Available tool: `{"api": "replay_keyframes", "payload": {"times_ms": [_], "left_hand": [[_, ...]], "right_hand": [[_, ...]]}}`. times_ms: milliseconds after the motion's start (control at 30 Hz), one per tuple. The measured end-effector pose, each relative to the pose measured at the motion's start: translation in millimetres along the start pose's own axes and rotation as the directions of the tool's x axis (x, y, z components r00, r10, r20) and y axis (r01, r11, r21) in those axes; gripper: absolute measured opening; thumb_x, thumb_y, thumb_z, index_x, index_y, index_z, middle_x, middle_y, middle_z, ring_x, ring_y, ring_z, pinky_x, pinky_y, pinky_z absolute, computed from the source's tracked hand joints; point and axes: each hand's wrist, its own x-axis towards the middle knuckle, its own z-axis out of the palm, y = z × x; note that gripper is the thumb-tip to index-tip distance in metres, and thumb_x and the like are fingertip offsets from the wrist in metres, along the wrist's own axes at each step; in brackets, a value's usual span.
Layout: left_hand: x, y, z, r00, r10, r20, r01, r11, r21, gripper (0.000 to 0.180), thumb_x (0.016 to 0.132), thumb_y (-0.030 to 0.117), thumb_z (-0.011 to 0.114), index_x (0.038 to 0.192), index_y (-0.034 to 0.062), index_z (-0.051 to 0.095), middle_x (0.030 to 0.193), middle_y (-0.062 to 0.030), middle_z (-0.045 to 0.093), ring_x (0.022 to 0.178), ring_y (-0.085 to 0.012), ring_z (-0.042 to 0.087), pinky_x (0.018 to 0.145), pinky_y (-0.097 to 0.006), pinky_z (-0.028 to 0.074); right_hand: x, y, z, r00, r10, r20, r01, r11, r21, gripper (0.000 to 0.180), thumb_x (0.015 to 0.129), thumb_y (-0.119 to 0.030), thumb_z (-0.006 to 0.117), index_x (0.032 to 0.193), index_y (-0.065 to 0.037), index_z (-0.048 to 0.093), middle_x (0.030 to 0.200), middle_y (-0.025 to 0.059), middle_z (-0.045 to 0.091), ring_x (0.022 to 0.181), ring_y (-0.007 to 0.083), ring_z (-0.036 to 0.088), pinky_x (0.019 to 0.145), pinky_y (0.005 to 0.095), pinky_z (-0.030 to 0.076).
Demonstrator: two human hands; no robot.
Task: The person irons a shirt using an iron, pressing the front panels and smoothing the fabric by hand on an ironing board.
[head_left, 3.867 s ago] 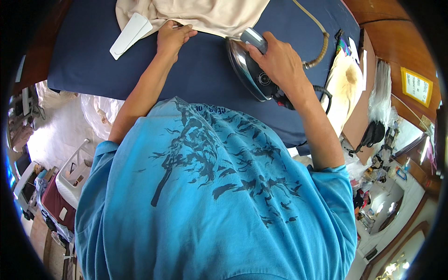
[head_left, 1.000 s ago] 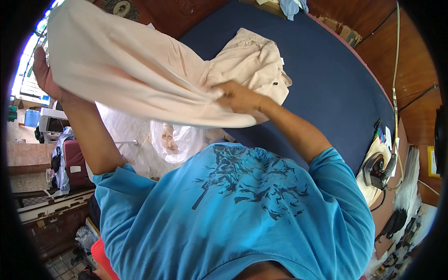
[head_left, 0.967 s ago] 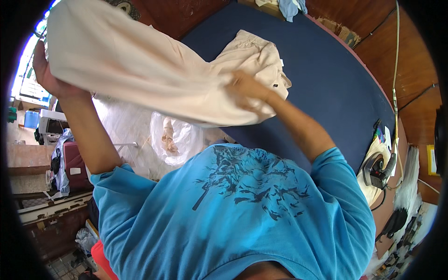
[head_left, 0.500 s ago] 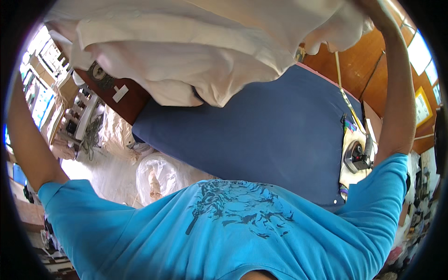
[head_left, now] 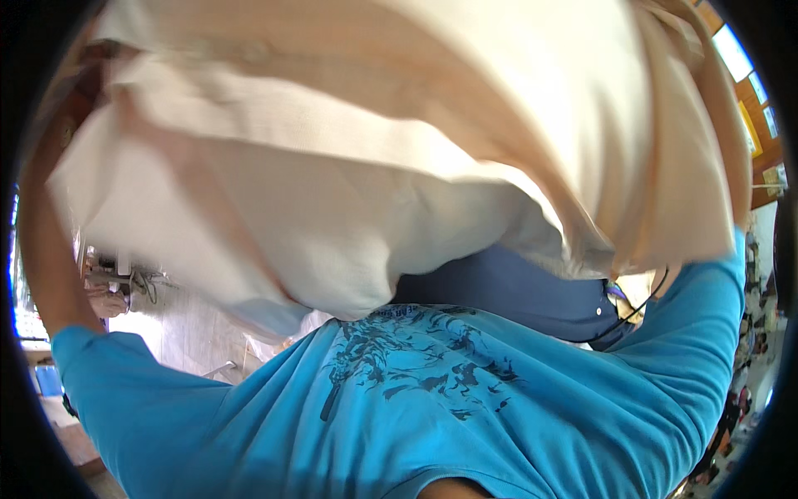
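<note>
1. Background: a pale floor (head_left: pixel 179 333) is seen at the lower left of the frame, and wood panelling (head_left: pixel 752 125) at the upper right edge.
2. Grip state: neither hand is visible. Both are covered by cloth or lie beyond the upper rim, so it cannot be told whether the fingers are closed or apart.
3. Arm position: the left forearm (head_left: pixel 41 258) is raised along the left edge. The right arm, in its blue sleeve (head_left: pixel 706 316), is raised along the right edge.
4. Held item: a cream garment (head_left: pixel 374 191) is spread between the raised arms. It fills the upper two thirds of the frame and hangs in loose folds, with its lowest fold just above the blue T-shirt (head_left: pixel 416 399).
5. Surface: a navy padded board (head_left: pixel 515 291) shows below the garment, right of centre and apart from the cloth. A black cord (head_left: pixel 640 303) runs along its right end.
6. Step in hand, as a judgement: the garment is being held aloft and opened out, clear of the board.
7. Next move, as a judgement: an even hold at both ends is called for, with the cloth kept taut and brought down flat onto the navy board, clear of the cord.
</note>
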Motion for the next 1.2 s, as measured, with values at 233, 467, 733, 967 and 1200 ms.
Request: {"api": "replay_keyframes", "payload": {"times_ms": [233, 467, 733, 967, 1200], "left_hand": [[20.8, -252.8, -68.6, 0.906, -0.405, -0.124, 0.407, 0.913, -0.015, 0.036, 0.087, 0.032, 0.054, 0.111, 0.005, 0.056, 0.11, -0.0095, 0.06, 0.096, -0.0197, 0.059, 0.084, -0.035, 0.048], [-208.5, -260.0, 180.5, 0.859, -0.51, -0.039, 0.177, 0.225, 0.958, 0.054, 0.082, 0.049, 0.051, 0.117, 0.0077, 0.054, 0.118, -0.0148, 0.055, 0.108, -0.0312, 0.053, 0.088, -0.044, 0.041], [-486.2, -102.8, 291.5, 0.667, 0.161, 0.728, -0.497, 0.824, 0.273, 0.026, 0.074, 0.02, 0.064, 0.1, 0.0136, 0.061, 0.088, 0.0009, 0.061, 0.087, -0.017, 0.057, 0.09, -0.041, 0.034], [-554.5, -59.7, 370.7, 0.847, -0.165, 0.505, -0.233, 0.739, 0.632, 0.057, 0.066, 0.037, 0.066, 0.116, 0.0145, 0.051, 0.122, -0.0042, 0.047, 0.111, -0.0198, 0.043, 0.09, -0.051, 0.028], [-584.3, -45.9, 401.8, 0.924, -0.282, 0.257, -0.034, 0.61, 0.792, 0.05, 0.07, 0.024, 0.061, 0.117, 0.0144, 0.05, 0.122, -0.0047, 0.046, 0.114, -0.0192, 0.041, 0.09, -0.046, 0.028]], "right_hand": [[-125.9, -108.8, 180.8, 0.967, -0.254, 0.016, 0.244, 0.943, 0.226, 0.048, 0.071, -0.025, 0.071, 0.113, -0.012, 0.052, 0.112, 0.0121, 0.054, 0.102, 0.0312, 0.052, 0.084, 0.0432, 0.043], [-349.6, 8.2, 137.0, 0.737, 0.106, 0.668, -0.263, 0.955, 0.138, 0.03, 0.083, -0.028, 0.056, 0.102, -0.006, 0.059, 0.091, 0.0131, 0.063, 0.084, 0.0303, 0.061, 0.076, 0.0373, 0.047], [-400.7, 81.5, 154.8, 0.584, 0.226, 0.78, -0.098, 0.973, -0.208, 0.04, 0.08, -0.031, 0.058, 0.111, -0.006, 0.056, 0.102, 0.0142, 0.062, 0.091, 0.0329, 0.058, 0.082, 0.036, 0.045], [-321.7, 120.5, 195.4, 0.548, 0.048, 0.835, -0.482, 0.834, 0.269, 0.036, 0.086, -0.032, 0.056, 0.101, 0.0, 0.056, 0.083, 0.0065, 0.058, 0.072, 0.016, 0.055, 0.059, 0.0287, 0.047], [-187.0, 222.8, 234.8, 0.684, 0.288, 0.67, -0.722, 0.403, 0.563, 0.009, 0.082, -0.015, 0.062, 0.086, -0.01, 0.056, 0.07, 0.0007, 0.053, 0.058, 0.0109, 0.052, 0.046, 0.0248, 0.041]]}}
